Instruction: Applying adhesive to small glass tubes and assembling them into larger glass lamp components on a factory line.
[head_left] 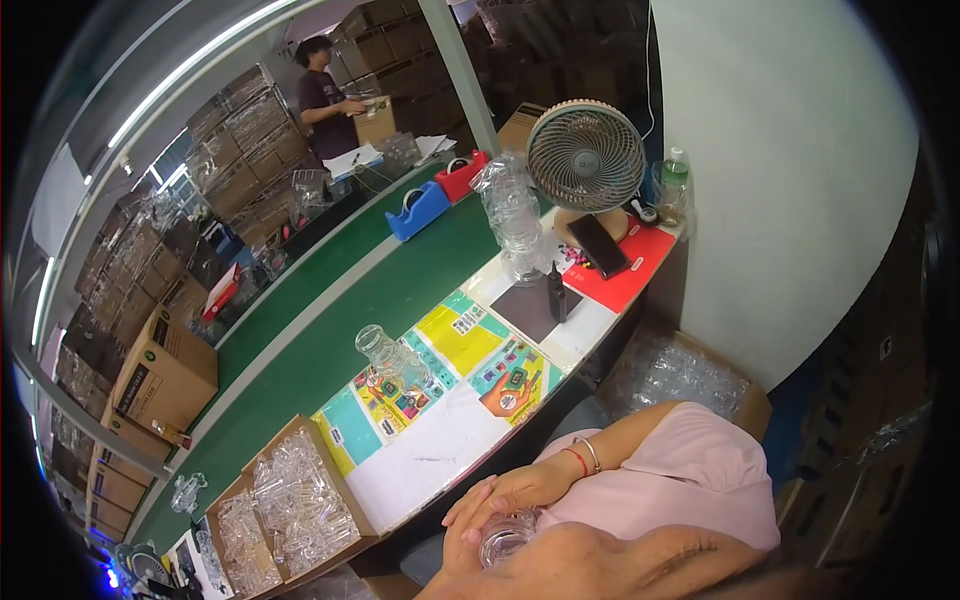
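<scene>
Close to my body, at the lower middle, my hands are together around a round clear glass [508, 537]. My left hand [462, 535] curves round its left side, and part of its fingers is hidden. My right hand [520, 487], with a bangle and a red string at the wrist, lies over the glass's far side, its fingers lapping onto the left hand. On the table in front stands a clear, waisted glass vessel [392, 358], apart from both hands.
A cardboard box [355, 515] of clear glass pieces sits lower left. Colourful printed sheets [465, 335] cover the worktop beside a green belt [335, 300]. Farther right are a fan [586, 160], a phone [598, 246] and stacked clear cups [513, 215]. Another person [322, 100] handles a carton beyond.
</scene>
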